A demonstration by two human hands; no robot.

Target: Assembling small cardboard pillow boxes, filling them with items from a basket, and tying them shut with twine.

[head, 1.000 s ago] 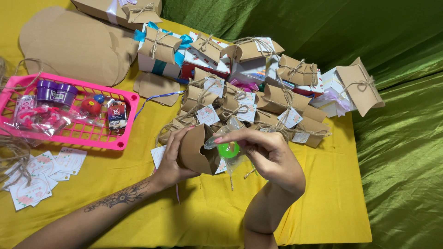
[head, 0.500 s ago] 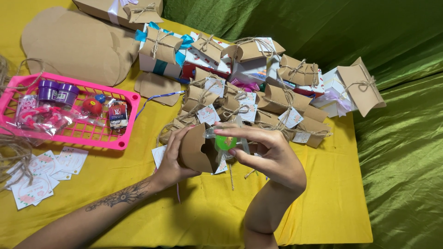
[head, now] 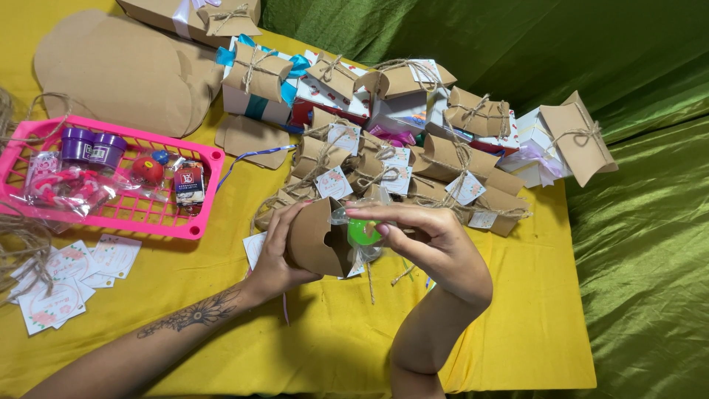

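The left hand (head: 277, 255) wraps around a small brown cardboard box (head: 316, 238), its grip closed on the box's side, fingers curled over the top and thumb underneath. The box is held just above the yellow surface (head: 502, 332), near the middle of it, with the open end turned toward the right hand (head: 436, 247). The right hand's grip pinches a green ball wrapped in clear plastic (head: 362, 231) between fingertips and thumb, right at the mouth of the box, touching its open flap. The ball lies between the two hands, partly inside the opening.

Behind the hands, toward the far edge of the surface, lies a heap of closed brown boxes tied with twine (head: 413, 140), many with small paper tags. At the left edge sits a pink basket (head: 203, 188) holding small toys and purple pots. Loose paper tags (head: 66, 277) lie near the left front corner.
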